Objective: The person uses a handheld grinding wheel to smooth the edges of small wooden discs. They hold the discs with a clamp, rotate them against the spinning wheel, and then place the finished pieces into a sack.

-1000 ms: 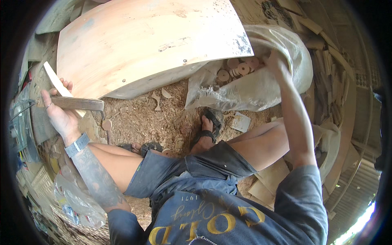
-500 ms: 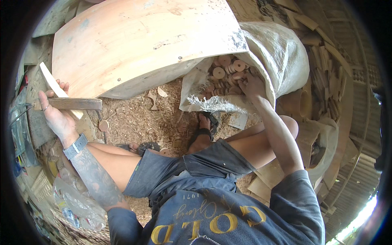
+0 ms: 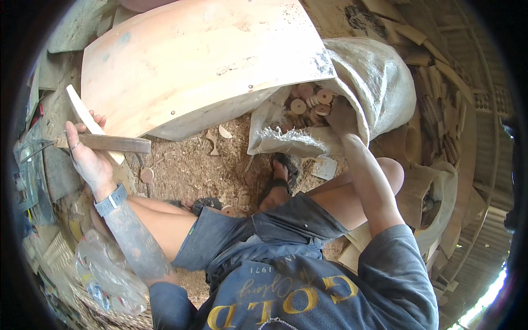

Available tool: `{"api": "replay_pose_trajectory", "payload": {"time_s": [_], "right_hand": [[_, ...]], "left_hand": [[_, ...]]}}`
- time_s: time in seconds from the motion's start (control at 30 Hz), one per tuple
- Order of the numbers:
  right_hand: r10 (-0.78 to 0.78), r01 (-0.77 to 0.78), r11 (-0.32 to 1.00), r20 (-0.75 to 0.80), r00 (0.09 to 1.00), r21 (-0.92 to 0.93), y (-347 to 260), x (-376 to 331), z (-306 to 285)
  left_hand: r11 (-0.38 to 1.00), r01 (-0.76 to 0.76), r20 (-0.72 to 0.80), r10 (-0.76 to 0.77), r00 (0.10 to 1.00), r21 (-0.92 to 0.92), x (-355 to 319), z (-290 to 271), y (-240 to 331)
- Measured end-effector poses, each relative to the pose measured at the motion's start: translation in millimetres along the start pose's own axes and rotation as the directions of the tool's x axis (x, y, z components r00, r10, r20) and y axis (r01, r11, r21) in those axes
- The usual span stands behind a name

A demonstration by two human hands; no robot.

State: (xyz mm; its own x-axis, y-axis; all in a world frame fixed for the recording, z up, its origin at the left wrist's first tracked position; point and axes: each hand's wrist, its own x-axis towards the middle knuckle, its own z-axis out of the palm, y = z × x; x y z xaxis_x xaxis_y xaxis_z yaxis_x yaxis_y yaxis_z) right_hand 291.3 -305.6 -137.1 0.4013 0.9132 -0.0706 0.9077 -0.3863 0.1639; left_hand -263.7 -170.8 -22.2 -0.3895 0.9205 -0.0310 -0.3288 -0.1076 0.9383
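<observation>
At the left, my left hand (image 3: 91, 157) is closed around a brown wooden bar (image 3: 118, 143) and a pale tapered wooden strip (image 3: 82, 114) that cross each other. A thin dark rod (image 3: 39, 151) runs out from the bar's left end. My right hand (image 3: 342, 116) reaches into the mouth of a whitish woven sack (image 3: 385, 82), among several round wooden discs (image 3: 298, 106) with centre holes. Its fingers are in shadow, so what they hold cannot be made out.
A large curved wooden panel (image 3: 203, 55) fills the upper middle, its edge against the sack. Wood shavings and offcuts (image 3: 212, 143) cover the ground by my feet. Wood pieces (image 3: 440, 104) are stacked at the right; clear plastic bags (image 3: 104, 264) lie lower left.
My right hand has gone a little deeper into the sack, its fingers now less visible. The left hand still grips the bar and strip. The whole view has shifted slightly.
</observation>
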Motion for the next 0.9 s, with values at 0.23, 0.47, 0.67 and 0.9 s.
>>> {"api": "replay_pose_trajectory", "payload": {"time_s": [0.23, 0.47, 0.67, 0.9], "right_hand": [[-0.053, 0.073, 0.981, -0.118, 0.992, 0.18, 2, -9, -13], [-0.143, 0.226, 0.875, -0.216, 0.966, 0.428, 5, -37, -57], [-0.252, 0.389, 0.766, -0.316, 0.914, 0.513, -5, -42, -61], [-0.26, 0.272, 0.889, -0.083, 0.962, 0.367, -8, -42, -38]], "left_hand": [[1.0, -0.002, -0.009, 0.001, 1.0, -0.029, 1, -4, -2], [0.998, 0.022, 0.0, -0.022, 1.0, -0.051, 1, 0, -2], [0.998, 0.019, 0.002, -0.019, 1.0, -0.063, 2, -1, -1], [0.999, -0.013, -0.014, 0.012, 1.0, -0.038, 1, 0, -3]]}}
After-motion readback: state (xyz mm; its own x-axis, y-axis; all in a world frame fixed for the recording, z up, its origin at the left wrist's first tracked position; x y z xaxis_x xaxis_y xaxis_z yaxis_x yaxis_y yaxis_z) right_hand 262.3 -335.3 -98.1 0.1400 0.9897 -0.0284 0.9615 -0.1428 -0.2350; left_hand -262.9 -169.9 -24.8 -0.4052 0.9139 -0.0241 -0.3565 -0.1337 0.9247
